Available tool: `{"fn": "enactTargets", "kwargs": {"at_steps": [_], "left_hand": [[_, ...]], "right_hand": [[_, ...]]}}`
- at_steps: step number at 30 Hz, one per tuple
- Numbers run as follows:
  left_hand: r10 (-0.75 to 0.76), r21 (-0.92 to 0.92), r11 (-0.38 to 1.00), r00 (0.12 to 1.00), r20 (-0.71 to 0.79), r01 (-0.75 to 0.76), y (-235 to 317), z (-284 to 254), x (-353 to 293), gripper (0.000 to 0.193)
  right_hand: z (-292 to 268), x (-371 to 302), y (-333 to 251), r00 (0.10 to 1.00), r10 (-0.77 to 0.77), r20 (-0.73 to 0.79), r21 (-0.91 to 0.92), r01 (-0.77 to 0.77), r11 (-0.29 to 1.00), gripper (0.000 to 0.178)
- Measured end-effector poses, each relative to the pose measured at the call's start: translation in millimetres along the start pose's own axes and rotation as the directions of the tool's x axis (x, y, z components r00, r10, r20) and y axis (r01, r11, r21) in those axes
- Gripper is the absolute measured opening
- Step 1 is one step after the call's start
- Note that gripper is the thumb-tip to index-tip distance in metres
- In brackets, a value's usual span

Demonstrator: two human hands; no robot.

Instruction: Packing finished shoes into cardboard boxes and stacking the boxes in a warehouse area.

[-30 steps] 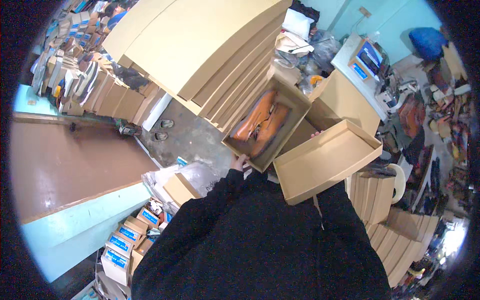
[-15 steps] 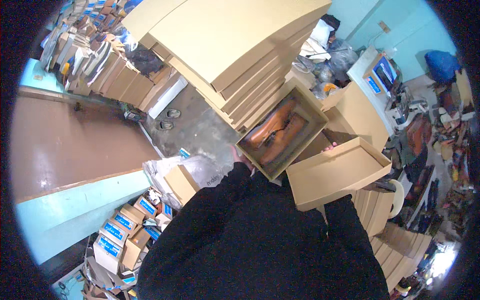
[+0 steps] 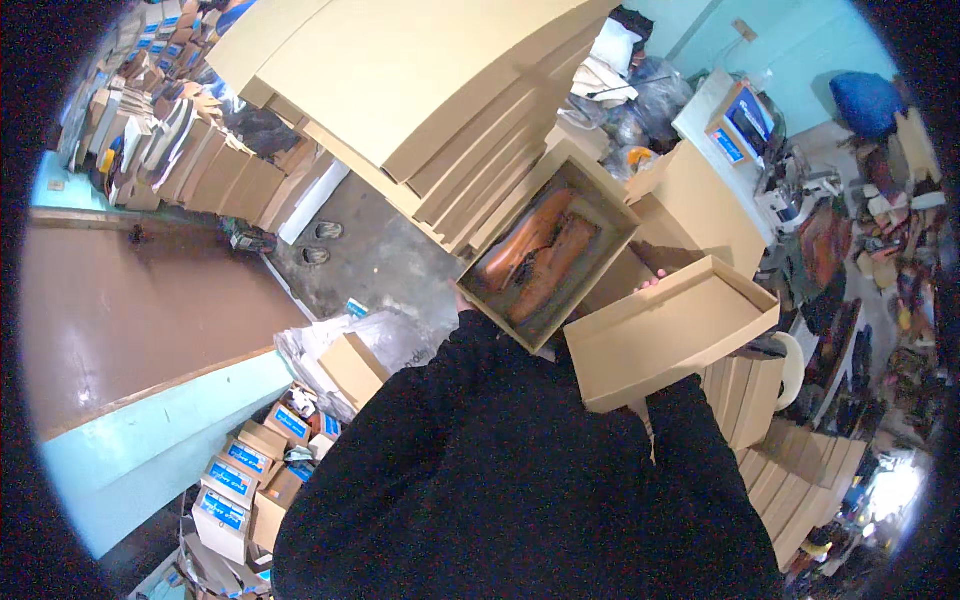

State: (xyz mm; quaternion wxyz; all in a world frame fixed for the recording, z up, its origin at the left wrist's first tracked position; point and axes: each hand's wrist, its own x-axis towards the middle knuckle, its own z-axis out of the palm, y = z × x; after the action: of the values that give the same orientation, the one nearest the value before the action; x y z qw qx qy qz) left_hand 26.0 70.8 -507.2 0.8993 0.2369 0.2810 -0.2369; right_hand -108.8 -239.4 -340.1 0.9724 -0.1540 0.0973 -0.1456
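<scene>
An open cardboard shoebox [image 3: 495,318] is tilted in front of me. A pair of brown leather shoes [image 3: 553,268] lies inside it, side by side. My left hand [image 3: 463,299] grips the box's left corner; only a little of it shows beyond the black sleeve. To the right, my right hand [image 3: 652,281] holds the shallow cardboard lid [image 3: 672,335], hollow side up, with fingertips showing over its far edge. The rest of that hand is hidden by the lid. Lid and box overlap closely in view, and I cannot tell whether they touch.
A tall stack of cardboard boxes [image 3: 400,90] rises just beyond the shoebox. More stacked boxes [image 3: 800,480] stand at lower right. Blue-labelled boxes [image 3: 230,480] pile up at lower left, beside a brown tabletop [image 3: 140,320]. Slippers [image 3: 322,240] lie on the grey floor [image 3: 390,250].
The whole view has shifted slightly, so the surroundings sit further left. Both hands keep hold of the box and the lid, which stay close together.
</scene>
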Motion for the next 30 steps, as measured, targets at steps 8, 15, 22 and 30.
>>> {"fn": "enactTargets", "kwargs": {"at_steps": [8,15,22,30], "left_hand": [[-0.001,-0.023,1.000,1.000,-0.016,0.000,18,13,-10,0.084],[0.015,-0.032,0.999,1.000,-0.006,-0.015,26,31,-30,0.081],[-0.041,-0.065,0.997,0.999,0.035,0.044,29,47,-39,0.080],[0.038,0.460,0.887,0.999,0.039,-0.052,32,-18,-42,0.043]], "right_hand": [[2,-5,2,0.997,-0.032,-0.067,-0.041,0.030,0.999,0.050],[-8,-3,2,1.000,0.008,-0.002,0.093,-0.008,0.996,0.050],[-12,-5,-24,0.983,-0.128,-0.133,-0.063,0.120,0.991,0.049],[124,29,-140,0.447,-0.847,-0.288,-0.660,0.548,0.514,0.086]]}}
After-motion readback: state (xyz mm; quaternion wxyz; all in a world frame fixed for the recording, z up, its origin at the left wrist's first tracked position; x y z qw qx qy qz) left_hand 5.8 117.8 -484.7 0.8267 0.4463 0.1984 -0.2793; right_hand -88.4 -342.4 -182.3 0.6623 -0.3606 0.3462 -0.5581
